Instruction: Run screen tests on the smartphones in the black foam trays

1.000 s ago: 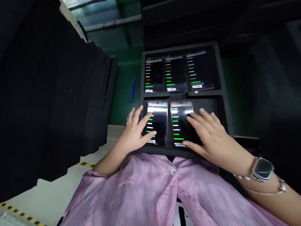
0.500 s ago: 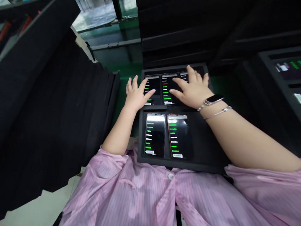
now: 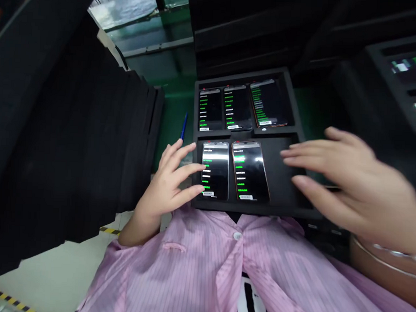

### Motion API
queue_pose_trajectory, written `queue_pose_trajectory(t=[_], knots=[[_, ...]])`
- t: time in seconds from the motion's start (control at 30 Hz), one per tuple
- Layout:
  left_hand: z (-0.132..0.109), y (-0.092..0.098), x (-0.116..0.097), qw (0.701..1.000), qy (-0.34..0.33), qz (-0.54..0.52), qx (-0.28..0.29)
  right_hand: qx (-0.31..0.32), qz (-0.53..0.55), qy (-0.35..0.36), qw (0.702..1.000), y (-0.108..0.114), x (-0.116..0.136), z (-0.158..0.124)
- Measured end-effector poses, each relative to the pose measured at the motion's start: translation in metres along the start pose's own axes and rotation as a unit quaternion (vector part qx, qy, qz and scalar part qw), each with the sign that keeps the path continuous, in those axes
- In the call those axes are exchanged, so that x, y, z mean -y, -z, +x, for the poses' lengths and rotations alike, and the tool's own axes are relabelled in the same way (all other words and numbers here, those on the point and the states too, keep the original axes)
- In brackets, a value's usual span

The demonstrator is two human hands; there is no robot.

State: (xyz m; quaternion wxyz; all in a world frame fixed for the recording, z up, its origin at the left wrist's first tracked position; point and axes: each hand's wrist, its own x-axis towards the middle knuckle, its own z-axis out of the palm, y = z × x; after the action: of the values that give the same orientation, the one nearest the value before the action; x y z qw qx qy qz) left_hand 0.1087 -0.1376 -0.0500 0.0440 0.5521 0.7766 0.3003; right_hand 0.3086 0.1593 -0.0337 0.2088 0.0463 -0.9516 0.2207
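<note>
A black foam tray (image 3: pixel 281 195) lies before me with several lit smartphones in its two rows. My left hand (image 3: pixel 169 182) has its fingers spread, the tips over the left edge of the front-left smartphone (image 3: pixel 216 172); whether they touch the screen I cannot tell. Beside that phone lies another smartphone (image 3: pixel 253 173). At the tray's right side my right hand (image 3: pixel 353 184) hovers with fingers stretched out, slightly blurred, holding nothing. The back row has a left smartphone (image 3: pixel 209 110), a middle smartphone (image 3: pixel 237 107) and a slightly tilted right smartphone (image 3: pixel 271 103). Green and white text lines fill the screens.
A tall stack of black trays (image 3: pixel 75 147) stands at the left. On the green surface lies a blue pen (image 3: pixel 184 126). Another black tray (image 3: pixel 388 62) with lit phones sits at the right. Black-and-yellow tape (image 3: pixel 8 298) marks the floor.
Both hands have come back from the back-row phones: the left to the front-left phone, the right off the tray's right side. Text on the back-row screens has changed, and the pen has come into view.
</note>
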Motion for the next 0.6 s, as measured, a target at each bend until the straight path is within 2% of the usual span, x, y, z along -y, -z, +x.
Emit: queue_pose_trajectory(t=[0.13, 0.23, 0.3, 0.4, 0.6], knots=[[-0.029, -0.036, 0.004, 0.996, 0.033, 0.043, 0.066, 0.053, 0.031, 0.039, 0.997, -0.043, -0.007, -0.037], [-0.046, -0.052, 0.002, 0.993, 0.030, 0.060, 0.097, 0.101, 0.044, 0.039, 0.993, -0.059, -0.004, -0.060], [-0.050, -0.057, 0.001, 0.991, 0.033, 0.082, 0.102, 0.116, 0.038, 0.034, 0.992, -0.064, -0.002, -0.068], [-0.037, -0.059, 0.007, 0.987, 0.065, 0.109, 0.095, 0.113, 0.016, 0.011, 0.993, -0.070, -0.009, -0.063], [0.017, -0.066, 0.037, 0.982, 0.137, 0.113, 0.063, 0.117, -0.017, -0.079, 0.990, -0.086, -0.040, -0.022]])
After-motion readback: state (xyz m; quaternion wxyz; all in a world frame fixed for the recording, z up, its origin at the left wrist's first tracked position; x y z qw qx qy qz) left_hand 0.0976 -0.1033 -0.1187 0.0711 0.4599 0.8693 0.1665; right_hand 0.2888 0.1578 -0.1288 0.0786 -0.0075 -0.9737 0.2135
